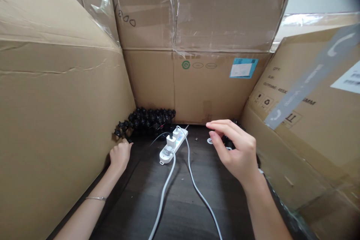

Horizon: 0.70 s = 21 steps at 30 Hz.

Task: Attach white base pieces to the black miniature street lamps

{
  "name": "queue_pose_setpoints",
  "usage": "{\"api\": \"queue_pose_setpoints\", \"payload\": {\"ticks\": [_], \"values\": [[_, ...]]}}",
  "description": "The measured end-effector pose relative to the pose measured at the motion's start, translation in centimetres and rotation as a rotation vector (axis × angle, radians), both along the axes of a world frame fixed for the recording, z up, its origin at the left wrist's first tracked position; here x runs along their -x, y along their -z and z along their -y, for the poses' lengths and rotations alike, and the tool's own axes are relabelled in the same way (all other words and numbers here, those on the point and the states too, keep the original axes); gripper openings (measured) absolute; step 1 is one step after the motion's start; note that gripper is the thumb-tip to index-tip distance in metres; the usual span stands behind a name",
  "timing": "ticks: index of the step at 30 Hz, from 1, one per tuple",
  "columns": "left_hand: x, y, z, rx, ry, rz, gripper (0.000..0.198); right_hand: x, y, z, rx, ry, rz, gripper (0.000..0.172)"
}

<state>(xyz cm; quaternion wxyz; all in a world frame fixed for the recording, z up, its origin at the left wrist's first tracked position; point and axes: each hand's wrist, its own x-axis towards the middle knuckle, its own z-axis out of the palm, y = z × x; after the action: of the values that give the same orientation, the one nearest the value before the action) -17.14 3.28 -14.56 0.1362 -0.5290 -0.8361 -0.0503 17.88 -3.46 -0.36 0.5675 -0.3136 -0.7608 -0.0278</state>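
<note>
At the left, my left hand (120, 156) is closed on a small black piece (129, 140), most of it hidden behind the fingers. Just beyond it lies a pile of black, spiky-looking pieces (150, 117) against the cardboard; their exact kind is too small to tell. My right hand (237, 148) hovers over the right side of the dark surface, fingers stretched and thumb apart, holding nothing. Beyond and partly behind it are more black pieces (227, 142) and a small round white item (209, 141).
A white power strip (176, 145) with plugged-in adapters sits mid-surface, its white cables (197, 183) running toward me. Cardboard boxes wall in the left (62, 112), the back (208, 93) and the right (303, 120). A tiny metallic bit (196, 139) lies right of the strip.
</note>
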Motion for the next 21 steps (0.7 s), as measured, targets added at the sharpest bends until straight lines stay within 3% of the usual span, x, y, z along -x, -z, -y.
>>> {"api": "queue_pose_setpoints", "payload": {"ticks": [17,21], "values": [[0.5,0.4,-0.1,0.023,-0.012,0.023,0.044,-1.9,-1.3,1.1,-0.015,0.062,-0.082,0.013],[0.3,0.3,0.0,0.035,-0.015,0.030,0.045,-2.7,-1.6,1.7,-0.031,0.173,-0.228,0.012]]}}
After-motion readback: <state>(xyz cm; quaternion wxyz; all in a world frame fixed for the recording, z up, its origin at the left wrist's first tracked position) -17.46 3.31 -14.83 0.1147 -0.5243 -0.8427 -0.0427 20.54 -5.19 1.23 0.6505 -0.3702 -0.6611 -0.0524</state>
